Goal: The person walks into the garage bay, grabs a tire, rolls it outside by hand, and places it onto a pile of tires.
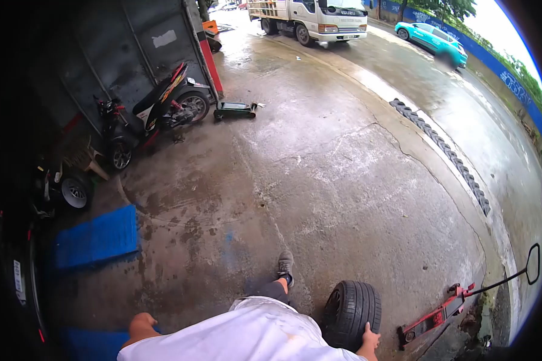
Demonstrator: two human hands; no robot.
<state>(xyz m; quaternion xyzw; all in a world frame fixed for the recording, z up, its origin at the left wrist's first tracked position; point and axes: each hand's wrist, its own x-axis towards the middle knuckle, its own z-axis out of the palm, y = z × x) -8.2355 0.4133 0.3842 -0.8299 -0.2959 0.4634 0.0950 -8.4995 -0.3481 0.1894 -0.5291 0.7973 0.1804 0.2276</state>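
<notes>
At the lower right, a black car wheel [361, 310] stands upright on the concrete, its tread facing up and its dark rim partly showing on the left. My right hand [370, 339] is on the near right edge of the tire, thumb up and fingers bent against it. Out to the left, my left hand [143, 321] hangs low beside my white shirt [241, 334], touching nothing that I can see. Its fingers are mostly hidden. My shoe [285, 265] is forward on the floor.
A red floor jack [433, 319] with a long black handle lies right of the wheel. Blue ramps [96, 237] are at left, near a dark car [27, 283]. Behind are a motorcycle [153, 117], a green jack [235, 111] and a tread strip [439, 150] along the road.
</notes>
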